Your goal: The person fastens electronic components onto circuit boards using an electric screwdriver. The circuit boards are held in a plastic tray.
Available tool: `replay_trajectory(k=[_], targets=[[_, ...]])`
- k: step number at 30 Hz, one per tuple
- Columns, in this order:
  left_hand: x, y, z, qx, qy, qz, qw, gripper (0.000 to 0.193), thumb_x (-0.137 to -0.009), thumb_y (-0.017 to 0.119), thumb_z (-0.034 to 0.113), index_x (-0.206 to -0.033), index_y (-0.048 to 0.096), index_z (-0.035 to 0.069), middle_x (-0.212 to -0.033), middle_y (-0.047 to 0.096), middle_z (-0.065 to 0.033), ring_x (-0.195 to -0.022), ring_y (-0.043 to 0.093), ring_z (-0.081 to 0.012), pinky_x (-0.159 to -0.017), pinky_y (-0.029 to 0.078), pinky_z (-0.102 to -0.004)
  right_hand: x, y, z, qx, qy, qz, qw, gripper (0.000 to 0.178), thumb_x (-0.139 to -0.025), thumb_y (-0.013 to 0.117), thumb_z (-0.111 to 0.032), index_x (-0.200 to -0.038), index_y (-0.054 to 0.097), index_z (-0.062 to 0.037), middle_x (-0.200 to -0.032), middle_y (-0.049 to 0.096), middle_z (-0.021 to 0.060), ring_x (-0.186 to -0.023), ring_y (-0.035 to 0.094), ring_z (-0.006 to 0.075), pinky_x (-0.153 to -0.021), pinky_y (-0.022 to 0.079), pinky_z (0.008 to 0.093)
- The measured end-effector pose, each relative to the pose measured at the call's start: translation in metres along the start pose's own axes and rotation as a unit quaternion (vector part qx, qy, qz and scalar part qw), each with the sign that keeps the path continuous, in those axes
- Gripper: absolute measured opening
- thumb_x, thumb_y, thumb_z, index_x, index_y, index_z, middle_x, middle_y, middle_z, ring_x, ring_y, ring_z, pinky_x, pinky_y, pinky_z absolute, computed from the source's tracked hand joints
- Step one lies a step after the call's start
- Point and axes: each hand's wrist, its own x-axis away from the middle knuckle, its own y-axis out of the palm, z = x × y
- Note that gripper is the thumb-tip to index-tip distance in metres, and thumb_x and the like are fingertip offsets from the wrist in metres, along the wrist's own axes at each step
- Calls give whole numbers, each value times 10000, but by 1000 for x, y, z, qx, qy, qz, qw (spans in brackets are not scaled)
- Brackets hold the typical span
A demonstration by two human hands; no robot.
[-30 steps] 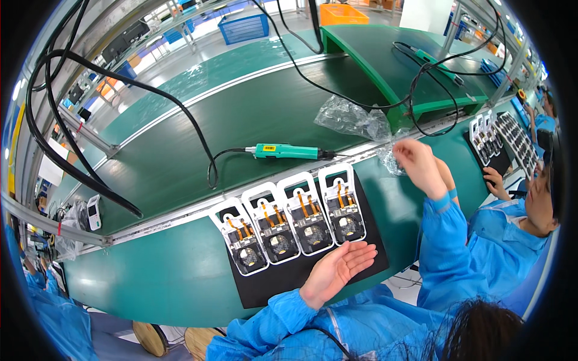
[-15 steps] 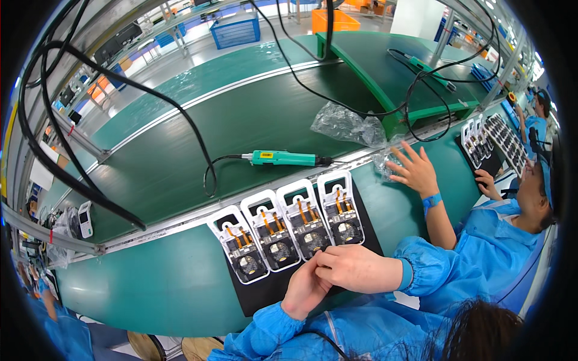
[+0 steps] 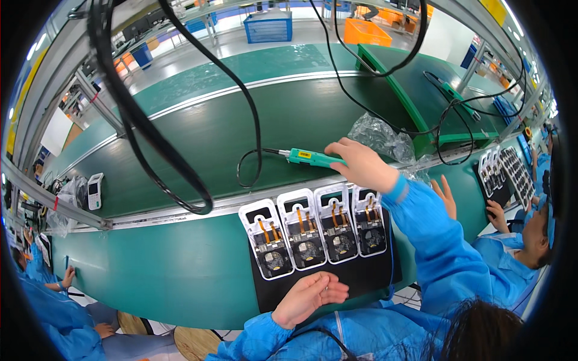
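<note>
My right hand reaches over the far edge of the bench, its fingers closed round the front end of a green electric screwdriver. The screwdriver lies on the dark green belt, its black cord leading left. My left hand is held palm up at the near side of a black mat, its fingers curled with the thumb against them. What it holds is too small to make out. On the mat stand several white frames in a row, each holding a dark circuit assembly with orange flex strips. My right sleeve partly covers the rightmost one.
Black cables hang in front at the left. Crumpled clear plastic bags lie on the belt beside a green raised platform. To the right, a co-worker's hand is near; more frames stand beyond. A handheld device is at far left.
My hands have parted: the right has gone up and away to the screwdriver, while the left stays low by the mat. The view has shifted left. The co-worker's raised hand is now partly hidden.
</note>
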Motion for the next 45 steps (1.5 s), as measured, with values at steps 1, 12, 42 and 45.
replay_trajectory(k=[1, 12, 42, 45], targets=[[4, -5, 1, -18, -21, -8, 1000, 276, -952, 361, 211, -1013, 495, -22, -958, 591, -167, -857, 601, -221, -787, 492, -325, -9, 14, 13, 2, -4, 4, 1000, 277, -774, 593, -177, -1027, 550, -71, -930, 547, 135, -856, 558, 317, -751, 456, 396], [31, -25, 2, -53, 17, 108, 993, 347, -953, 309, 251, -652, 355, 83, -529, 328, 0, -435, 274, -91, -419, 245, -226, -52, 78, 46, 85, 87, -194, 973, 557, -717, 685, -266, -1112, 407, 13, -1058, 491, 269, -914, 553, 409, -782, 460, 441], [-50, -34, -2, -295, 83, 19, 952, 133, -843, 550, 81, -876, 582, -43, -624, 466, -3, -537, 401, -83, -498, 299, -206, 114, -38, -53, -711, 147, 58, 686, 476, -922, 373, -444, -1225, 394, -77, -616, 403, -19, -508, 405, 58, -463, 360, 209], [-24, -59, -14, -270, 135, 104, 948, 134, -832, 569, 71, -889, 590, -48, -627, 474, -3, -539, 406, -83, -498, 302, -206, 102, -35, -61, -768, 178, 44, 614, 515, -889, 358, -536, -1086, 460, -71, -578, 410, 6, -492, 440, 91, -436, 362, 232]])
